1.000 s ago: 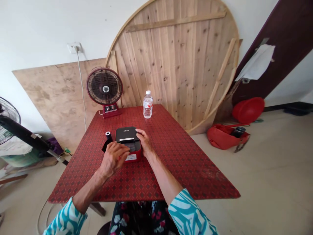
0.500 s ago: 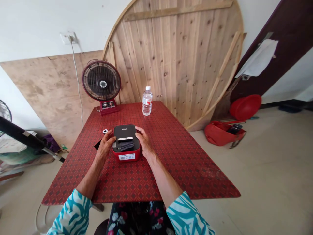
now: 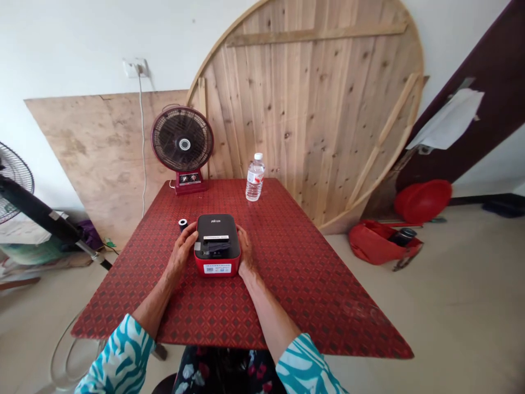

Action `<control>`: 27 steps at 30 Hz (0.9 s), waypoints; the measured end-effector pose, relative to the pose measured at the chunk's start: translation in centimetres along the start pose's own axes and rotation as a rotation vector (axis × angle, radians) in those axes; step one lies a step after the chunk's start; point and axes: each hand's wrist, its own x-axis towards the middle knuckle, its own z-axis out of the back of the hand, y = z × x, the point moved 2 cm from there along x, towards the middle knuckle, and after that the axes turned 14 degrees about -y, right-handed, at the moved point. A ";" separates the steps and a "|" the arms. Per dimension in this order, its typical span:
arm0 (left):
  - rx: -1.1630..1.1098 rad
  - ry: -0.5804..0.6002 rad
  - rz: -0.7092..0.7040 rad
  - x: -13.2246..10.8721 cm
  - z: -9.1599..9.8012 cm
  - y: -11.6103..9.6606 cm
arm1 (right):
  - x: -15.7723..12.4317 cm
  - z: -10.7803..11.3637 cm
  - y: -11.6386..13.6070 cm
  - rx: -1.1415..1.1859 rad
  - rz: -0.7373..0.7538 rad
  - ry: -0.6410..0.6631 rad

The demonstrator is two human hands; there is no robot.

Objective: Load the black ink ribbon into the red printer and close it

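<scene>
A squarish red and black box-shaped device [image 3: 217,234] stands on the table, black on top with a narrow slot and red below. A white printed label [image 3: 217,268] is stuck to its near side. My left hand [image 3: 184,249] presses against its left side, with the thumb near the top edge. Along the right side lies my right hand [image 3: 246,253], its fingers partly hidden behind the device. The two hands grip it between them. A small black roll with a white end [image 3: 182,224] stands just beyond my left fingers.
The red patterned table [image 3: 311,312] carries a maroon fan [image 3: 183,143] at the back left and a water bottle [image 3: 255,178] at the back. Wooden boards [image 3: 311,120] lean on the wall. A red bag [image 3: 369,243] lies on the floor at right.
My right hand has slid from the device's top corner down along its right side. The dark flat piece left of the device no longer shows. The whole view has shifted slightly.
</scene>
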 end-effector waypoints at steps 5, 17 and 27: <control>-0.090 0.023 0.052 -0.1 0.7 -0.1 | 0.1 0.1 -0.6 0.018 -0.129 -0.067; 0.004 0.086 0.030 -0.4 0.9 -0.9 | 0.1 -0.2 -0.7 0.049 -0.111 -0.043; 0.013 0.158 -0.038 -0.5 0.8 -0.5 | -0.5 -0.3 0.2 0.081 -0.129 -0.044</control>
